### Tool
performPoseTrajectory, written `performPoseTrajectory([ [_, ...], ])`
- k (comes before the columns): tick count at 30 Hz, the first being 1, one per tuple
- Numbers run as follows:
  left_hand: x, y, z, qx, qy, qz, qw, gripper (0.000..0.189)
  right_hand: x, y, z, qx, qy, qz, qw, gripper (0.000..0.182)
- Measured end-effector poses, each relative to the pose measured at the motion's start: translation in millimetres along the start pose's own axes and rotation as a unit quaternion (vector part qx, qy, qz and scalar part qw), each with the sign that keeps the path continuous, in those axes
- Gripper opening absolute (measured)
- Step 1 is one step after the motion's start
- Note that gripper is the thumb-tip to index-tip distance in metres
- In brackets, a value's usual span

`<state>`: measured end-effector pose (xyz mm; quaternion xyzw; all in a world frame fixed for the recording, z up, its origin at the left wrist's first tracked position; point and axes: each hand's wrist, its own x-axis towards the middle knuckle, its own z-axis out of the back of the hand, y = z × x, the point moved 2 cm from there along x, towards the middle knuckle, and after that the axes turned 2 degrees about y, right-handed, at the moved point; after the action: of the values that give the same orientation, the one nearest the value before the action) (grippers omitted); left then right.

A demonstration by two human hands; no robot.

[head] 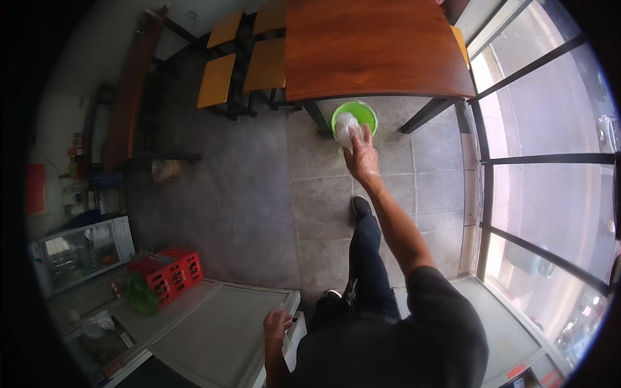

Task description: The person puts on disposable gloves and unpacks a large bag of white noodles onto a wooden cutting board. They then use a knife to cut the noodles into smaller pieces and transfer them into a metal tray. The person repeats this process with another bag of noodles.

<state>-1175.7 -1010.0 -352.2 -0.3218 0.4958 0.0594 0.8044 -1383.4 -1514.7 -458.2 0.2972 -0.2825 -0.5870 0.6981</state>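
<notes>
My right hand, in a thin clear plastic glove, reaches out over a round green bin. A crumpled whitish translucent plastic bag is at its fingertips, over the bin's mouth. Its fingers look stretched, but blur hides whether they still grip the bag. Lower down, my left hand is near the edge of a grey-topped counter, also in what looks like a clear glove. Its fingers are partly bent, and I cannot see whether anything is in them.
A reddish-brown wooden table stands ahead, its dark legs beside the bin. Several wooden stools are left of it. A red plastic bottle crate and a green bag sit on the left counter. Glass panes line the right.
</notes>
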Motion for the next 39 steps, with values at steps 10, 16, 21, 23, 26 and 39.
performPoseTrajectory([
  [10,-20.5,-57.0,-62.5,0.138,0.053,-0.147,0.978,0.028,-40.7,-91.7,-41.7,-0.058,0.4,-0.251,0.88,0.045],
  [16,-20.7,33.1,-37.1,0.072,0.008,-0.202,0.977,0.035,-142.5,6.4,1.8,-0.14,0.537,-0.185,0.811,0.041],
  [21,-58.8,159.9,-0.3,0.28,-0.178,-0.34,0.88,0.025,-280.9,118.2,-15.8,-0.084,0.604,0.21,0.764,0.051],
  [23,-67.7,193.2,19.9,0.288,-0.222,-0.389,0.846,0.024,-341.1,167.7,-18.0,-0.032,0.635,0.249,0.73,0.048],
  [26,-125.9,238.5,53.5,0.002,-0.24,-0.193,0.951,0.028,-447.8,244.4,-7.9,-0.053,0.718,0.333,0.609,0.046],
  [39,-290.1,531.6,169.4,-0.338,-0.552,0.036,0.762,0.031,-834.9,396.4,8.7,-0.008,0.944,0.252,0.211,0.021],
])
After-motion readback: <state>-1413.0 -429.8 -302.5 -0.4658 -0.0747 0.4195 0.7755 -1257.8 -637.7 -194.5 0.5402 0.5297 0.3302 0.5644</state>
